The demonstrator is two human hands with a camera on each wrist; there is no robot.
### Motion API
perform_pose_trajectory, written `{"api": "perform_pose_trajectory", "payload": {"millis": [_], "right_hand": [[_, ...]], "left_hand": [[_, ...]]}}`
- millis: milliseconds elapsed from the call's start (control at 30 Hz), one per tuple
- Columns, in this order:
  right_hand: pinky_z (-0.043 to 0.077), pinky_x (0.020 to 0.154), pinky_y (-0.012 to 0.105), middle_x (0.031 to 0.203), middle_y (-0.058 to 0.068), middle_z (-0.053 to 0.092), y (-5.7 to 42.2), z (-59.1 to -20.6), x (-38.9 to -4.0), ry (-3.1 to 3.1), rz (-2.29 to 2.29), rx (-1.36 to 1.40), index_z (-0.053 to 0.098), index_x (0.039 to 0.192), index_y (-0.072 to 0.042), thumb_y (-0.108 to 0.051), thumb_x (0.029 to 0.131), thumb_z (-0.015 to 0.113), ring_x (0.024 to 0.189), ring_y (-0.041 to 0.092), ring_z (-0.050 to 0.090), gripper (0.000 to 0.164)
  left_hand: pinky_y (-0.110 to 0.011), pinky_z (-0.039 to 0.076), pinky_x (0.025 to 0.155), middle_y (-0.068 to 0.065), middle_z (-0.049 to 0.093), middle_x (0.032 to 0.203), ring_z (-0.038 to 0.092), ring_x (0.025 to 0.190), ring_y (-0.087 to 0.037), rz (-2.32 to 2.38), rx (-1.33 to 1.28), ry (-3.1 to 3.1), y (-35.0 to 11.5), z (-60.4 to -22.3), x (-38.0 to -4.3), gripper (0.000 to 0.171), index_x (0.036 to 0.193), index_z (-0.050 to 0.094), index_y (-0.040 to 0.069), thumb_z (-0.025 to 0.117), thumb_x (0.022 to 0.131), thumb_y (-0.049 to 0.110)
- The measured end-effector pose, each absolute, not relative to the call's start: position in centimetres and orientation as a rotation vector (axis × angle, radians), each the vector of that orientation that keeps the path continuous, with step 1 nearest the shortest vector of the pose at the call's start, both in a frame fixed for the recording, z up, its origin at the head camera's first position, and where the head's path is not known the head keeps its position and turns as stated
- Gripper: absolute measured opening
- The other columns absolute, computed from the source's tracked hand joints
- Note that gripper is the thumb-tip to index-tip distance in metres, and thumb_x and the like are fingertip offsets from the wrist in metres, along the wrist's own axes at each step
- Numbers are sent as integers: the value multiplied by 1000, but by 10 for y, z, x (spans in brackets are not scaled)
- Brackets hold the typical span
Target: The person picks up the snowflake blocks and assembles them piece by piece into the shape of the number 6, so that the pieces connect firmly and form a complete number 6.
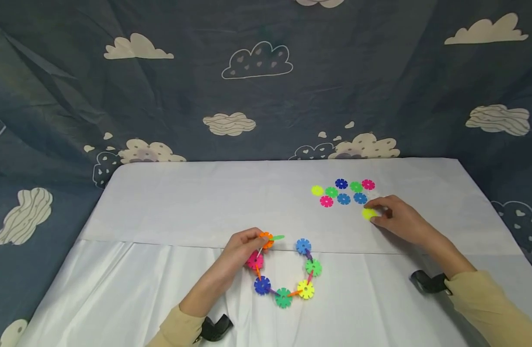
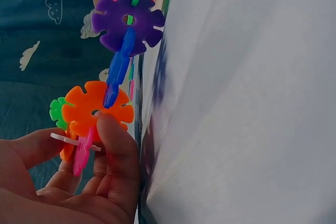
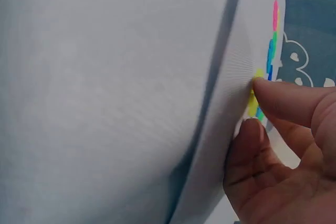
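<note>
My left hand (image 1: pixel 241 248) pinches an orange notched plastic disc (image 2: pixel 86 103) at the upper left end of a chain of interlocking discs. A light green disc (image 1: pixel 278 237) sticks out from that orange one. The chain curves in an open ring through a pink disc (image 1: pixel 255 260), a dark blue disc (image 1: pixel 262 285), a green disc (image 1: pixel 284 298) and a yellow disc (image 1: pixel 306 289) to a blue disc (image 1: pixel 303 246), with others edge-on between them. At the right, my right hand (image 1: pixel 400 219) pinches a loose yellow disc (image 1: pixel 368 213) at the white tabletop.
Several loose discs lie flat just beyond my right hand, among them a pink disc (image 1: pixel 368 184), a dark blue disc (image 1: pixel 341 183) and a green disc (image 1: pixel 331 192). White cloth (image 1: pixel 183 207) covers the table. A dark cloud-patterned curtain (image 1: pixel 266 106) hangs behind it.
</note>
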State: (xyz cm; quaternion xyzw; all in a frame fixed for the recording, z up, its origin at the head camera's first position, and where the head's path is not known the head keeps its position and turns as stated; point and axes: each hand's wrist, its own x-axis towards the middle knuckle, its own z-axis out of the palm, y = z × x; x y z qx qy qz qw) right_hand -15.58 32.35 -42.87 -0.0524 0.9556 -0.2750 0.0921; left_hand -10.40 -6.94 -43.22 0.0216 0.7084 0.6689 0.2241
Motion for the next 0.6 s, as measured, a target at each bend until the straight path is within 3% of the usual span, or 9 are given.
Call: {"api": "perform_pose_trajectory", "payload": {"millis": [167,400,600], "right_hand": [[52,81,45,111,21,58,319,-427,-154,2851,-816,-137,57,121,-3,-6,86,74,93,32,51,39],[53,81,48,112,16,64,300,-419,-139,2911,-818,-217,67,116,-10,-3,92,66,91,29,55,25],[54,72,30,99,8,65,268,-416,-126,2939,-993,-278,66,116,-6,0,88,72,84,23,57,29]], "left_hand": [[-32,40,73,-8,61,84,49,71,-16,1834,60,1961,-69,-432,-104,16,94,65,5,60,96,20],[-26,43,60,-6,59,79,48,62,-14,1820,97,1995,-68,-433,-103,17,96,67,2,62,96,18],[-24,39,58,-10,60,81,48,68,-17,1821,161,2058,-68,-430,-102,15,95,69,4,66,95,19]]}}
